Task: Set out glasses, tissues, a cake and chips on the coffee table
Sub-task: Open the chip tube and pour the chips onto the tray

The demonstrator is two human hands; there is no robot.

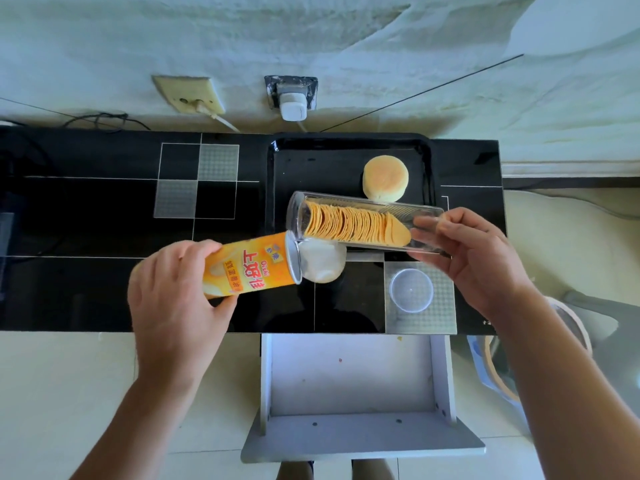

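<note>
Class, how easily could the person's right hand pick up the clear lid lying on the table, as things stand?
Probably not yet: the right hand is gripping the clear tray of chips. The clear lid lies uncovered just below that hand, so the way is free once the tray is put down.

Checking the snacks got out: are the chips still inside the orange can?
Out. The chip stack lies in its clear tray, held by the right hand, beside the orange can.

This looks like a living room in a home. A low black glass coffee table (104, 220) stands against a worn, pale plastered wall (311, 36). On the wall just behind the table are two sockets (188, 95), each with a plug and cable. Pale floor tiles (69, 375) lie in front of the table, where a small white stool (353, 393) stands.
</note>
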